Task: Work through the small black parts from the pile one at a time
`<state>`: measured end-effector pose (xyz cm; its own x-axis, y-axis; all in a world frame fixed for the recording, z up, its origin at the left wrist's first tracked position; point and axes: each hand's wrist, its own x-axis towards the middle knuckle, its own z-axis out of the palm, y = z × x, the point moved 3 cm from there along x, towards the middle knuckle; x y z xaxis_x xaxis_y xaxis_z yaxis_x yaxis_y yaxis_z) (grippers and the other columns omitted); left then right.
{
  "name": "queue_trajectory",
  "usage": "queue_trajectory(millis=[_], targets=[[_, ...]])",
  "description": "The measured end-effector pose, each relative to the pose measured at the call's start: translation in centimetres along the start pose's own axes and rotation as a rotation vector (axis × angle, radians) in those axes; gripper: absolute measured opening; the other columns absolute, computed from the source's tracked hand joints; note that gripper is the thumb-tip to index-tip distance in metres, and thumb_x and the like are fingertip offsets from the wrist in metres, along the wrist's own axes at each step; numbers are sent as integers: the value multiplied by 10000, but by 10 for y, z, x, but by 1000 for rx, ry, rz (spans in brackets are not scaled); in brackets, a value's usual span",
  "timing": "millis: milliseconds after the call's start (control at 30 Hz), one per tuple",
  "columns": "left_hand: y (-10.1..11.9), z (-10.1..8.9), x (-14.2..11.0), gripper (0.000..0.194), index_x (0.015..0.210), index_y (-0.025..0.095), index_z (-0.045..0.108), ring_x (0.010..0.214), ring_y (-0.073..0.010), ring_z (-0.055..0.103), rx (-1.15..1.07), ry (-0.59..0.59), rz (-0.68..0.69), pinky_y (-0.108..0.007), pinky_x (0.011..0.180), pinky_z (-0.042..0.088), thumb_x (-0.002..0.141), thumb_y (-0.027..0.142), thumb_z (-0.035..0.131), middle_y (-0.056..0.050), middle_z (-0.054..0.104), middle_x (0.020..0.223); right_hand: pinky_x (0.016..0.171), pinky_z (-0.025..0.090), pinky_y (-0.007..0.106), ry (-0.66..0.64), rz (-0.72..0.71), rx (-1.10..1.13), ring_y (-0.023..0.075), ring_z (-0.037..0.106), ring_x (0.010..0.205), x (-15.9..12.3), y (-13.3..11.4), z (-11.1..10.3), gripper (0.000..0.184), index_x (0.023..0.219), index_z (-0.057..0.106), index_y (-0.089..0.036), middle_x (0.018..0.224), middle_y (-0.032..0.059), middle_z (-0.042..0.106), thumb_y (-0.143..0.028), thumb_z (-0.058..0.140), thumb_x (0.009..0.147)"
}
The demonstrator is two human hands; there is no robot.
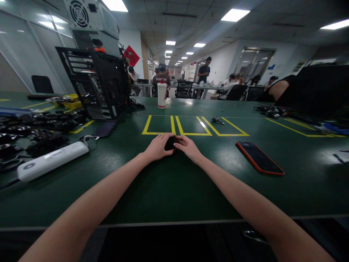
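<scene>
A small black object point(170, 143) is held between my two hands above the green table point(174, 196); its kind is hard to make out. My left hand point(159, 147) curls round it from the left, thumb below and fingers over the top. From the right, the thumb and fingertips of my right hand point(188, 147) pinch its edge. Much of the object is hidden by the fingers. Just beyond the hands, yellow tape point(191, 134) marks out several boxes. Behind the right-hand box lies a small dark metal part point(217, 120).
At right lies an orange-cased phone point(260, 158). A white power strip point(53, 160) and heaped black parts point(40, 134) occupy the left. Further back stand an open computer case point(100, 82) and a white bottle point(161, 95). A person point(280, 87) sits at the far right.
</scene>
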<state>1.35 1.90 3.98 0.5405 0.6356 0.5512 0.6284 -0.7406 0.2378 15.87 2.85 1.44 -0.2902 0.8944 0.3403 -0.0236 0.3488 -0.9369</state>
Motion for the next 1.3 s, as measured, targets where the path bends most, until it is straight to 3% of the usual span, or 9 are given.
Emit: queue_trajectory(millis=[333,467,633,800,933,1167,1300], targets=[[0,-2,0,565,1177,198,368,1054,-239,488,13,-20,-15,-400,902,385,674,297,606,-71,510,1146,887,415,348,75,-32,-43,142,553,913,2,-4,1,221,890,546,-201,904,13,586,-269,602,688],[-2,0,0,570,1174,198,371,1043,-238,493,16,-15,-13,-392,892,392,667,298,613,-70,513,1141,935,379,358,27,-12,-22,150,540,976,2,-3,0,281,966,542,-197,991,33,583,-241,594,694],[-3,0,1,565,1170,198,372,1037,-231,498,15,1,-5,-380,893,391,666,288,610,-68,514,1136,949,371,336,-24,-60,57,147,539,994,-1,-3,1,297,929,542,-203,996,10,574,-195,637,647],[-4,1,1,568,1162,200,376,1044,-234,495,5,6,-21,-387,889,391,659,303,619,-69,514,1133,893,413,338,55,-61,12,141,562,906,2,-2,1,201,860,561,-192,903,8,588,-274,608,682],[-3,1,1,571,1167,200,371,1041,-236,496,0,0,-21,-389,890,391,662,304,617,-70,515,1133,895,410,357,107,-5,-16,151,551,931,4,1,-1,294,943,537,-195,939,26,588,-274,620,672],[-3,0,1,566,1169,204,371,1045,-243,497,-1,-5,-15,-390,892,391,665,304,609,-68,513,1132,934,389,361,-10,-6,50,156,543,991,-2,0,0,315,949,521,-204,1043,21,554,-203,629,653],[-4,0,2,570,1171,205,373,1041,-242,500,-4,-1,-17,-392,888,393,661,301,611,-68,515,1129,917,406,348,16,-27,50,146,552,958,-3,-2,2,302,923,522,-207,994,11,552,-206,638,644]])
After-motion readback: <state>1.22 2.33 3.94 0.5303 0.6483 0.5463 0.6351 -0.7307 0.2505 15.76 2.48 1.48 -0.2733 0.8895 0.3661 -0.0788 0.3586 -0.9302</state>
